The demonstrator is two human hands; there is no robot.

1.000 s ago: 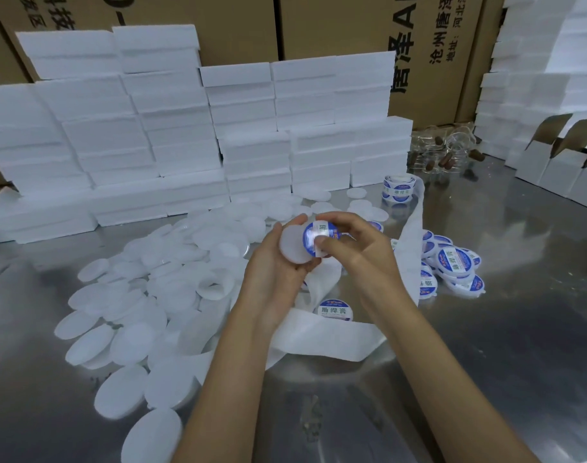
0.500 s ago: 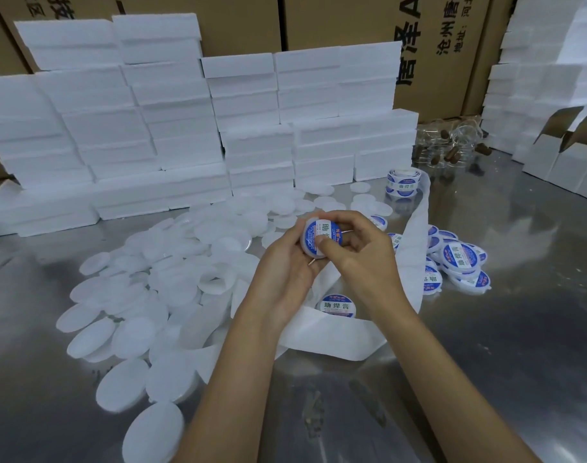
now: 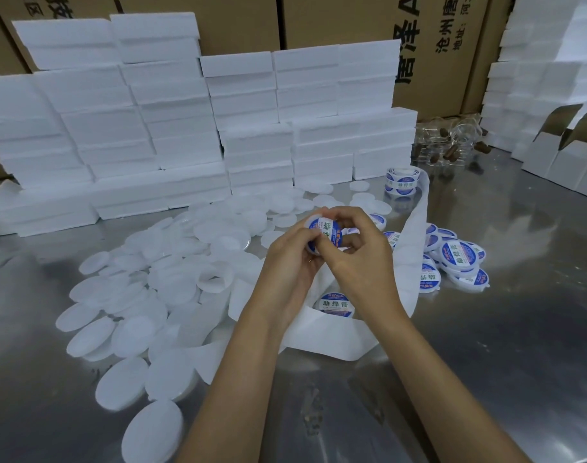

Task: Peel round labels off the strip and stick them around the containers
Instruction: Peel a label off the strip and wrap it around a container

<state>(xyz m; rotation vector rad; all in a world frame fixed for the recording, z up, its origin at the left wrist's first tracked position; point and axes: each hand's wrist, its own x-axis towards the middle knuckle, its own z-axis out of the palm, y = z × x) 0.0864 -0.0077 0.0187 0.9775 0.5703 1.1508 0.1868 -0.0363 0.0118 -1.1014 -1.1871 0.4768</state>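
The left hand (image 3: 290, 262) curls round a small round container (image 3: 320, 236) at frame centre, label (image 3: 325, 233) facing up. At its three o'clock the right hand (image 3: 362, 259) pinches the container's rim. White lids (image 3: 125, 322) spread at eight o'clock; the strip (image 3: 322, 339) loops at six; labelled containers (image 3: 457, 257) pile at three.

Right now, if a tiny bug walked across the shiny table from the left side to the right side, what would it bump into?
Heap of plain white containers → left hand gripping the labelled container → right hand → white backing strip → pile of finished labelled containers → open white cartons.
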